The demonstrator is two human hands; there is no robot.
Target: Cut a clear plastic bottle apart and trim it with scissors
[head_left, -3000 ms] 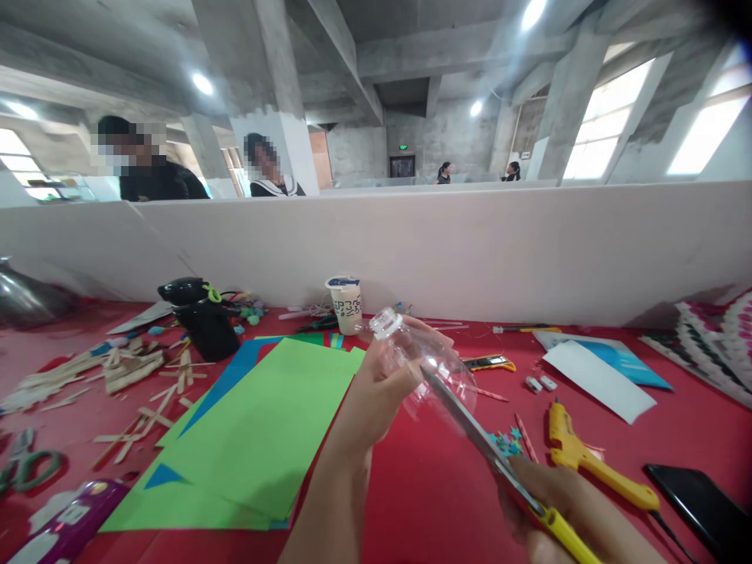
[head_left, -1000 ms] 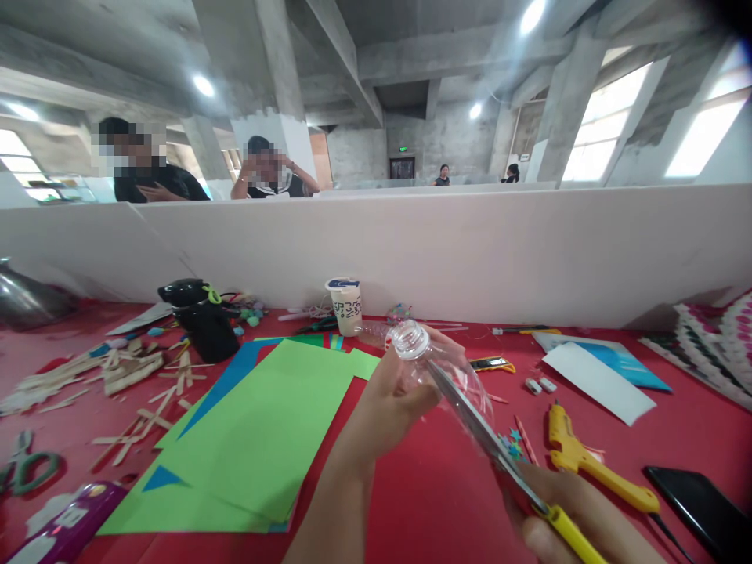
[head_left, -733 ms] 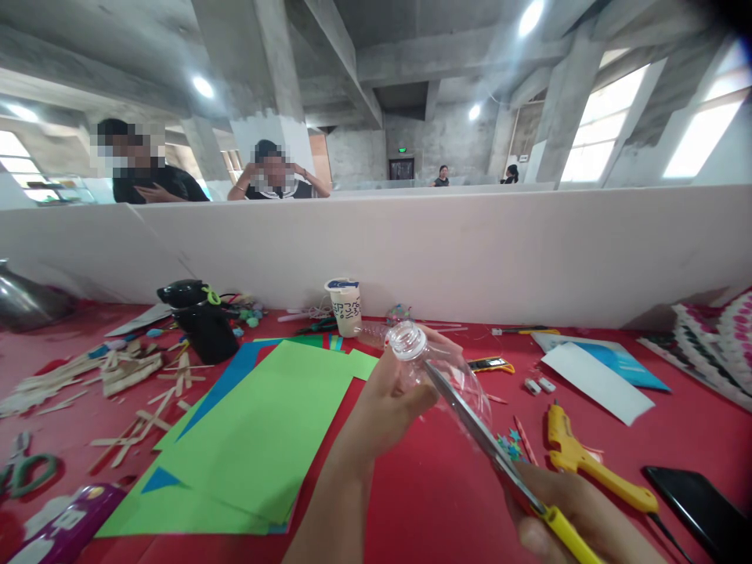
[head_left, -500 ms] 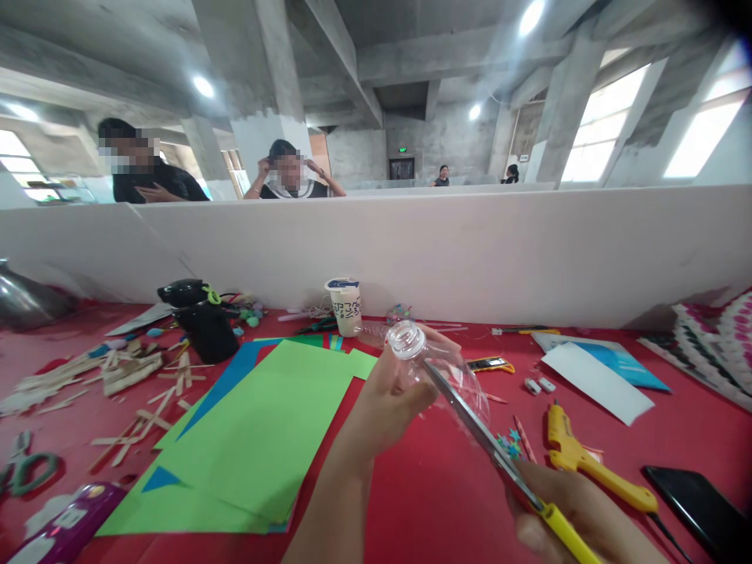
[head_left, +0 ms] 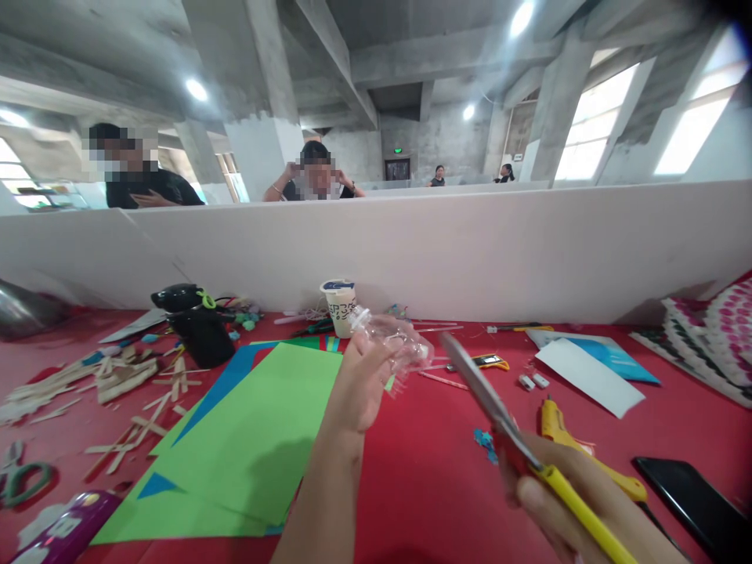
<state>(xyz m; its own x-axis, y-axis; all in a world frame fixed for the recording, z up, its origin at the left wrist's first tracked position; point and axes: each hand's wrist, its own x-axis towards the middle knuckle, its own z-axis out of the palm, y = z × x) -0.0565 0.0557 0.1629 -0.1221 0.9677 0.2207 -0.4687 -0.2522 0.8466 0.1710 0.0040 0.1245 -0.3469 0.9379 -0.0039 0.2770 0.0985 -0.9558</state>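
Fingers of your left hand [head_left: 361,384] are curled around the clear plastic bottle top [head_left: 392,345], holding it above the red table [head_left: 435,486], just right of the green paper sheets [head_left: 258,439]. Your right hand [head_left: 579,509] is wrapped around the yellow-handled scissors [head_left: 511,435], blades together and pointing up-left, clear of the bottle. Beside that hand lies a yellow glue gun [head_left: 558,427], with a black phone [head_left: 693,505] further right.

Bottle [head_left: 391,342] left of scissors [head_left: 505,423], seemingly apart
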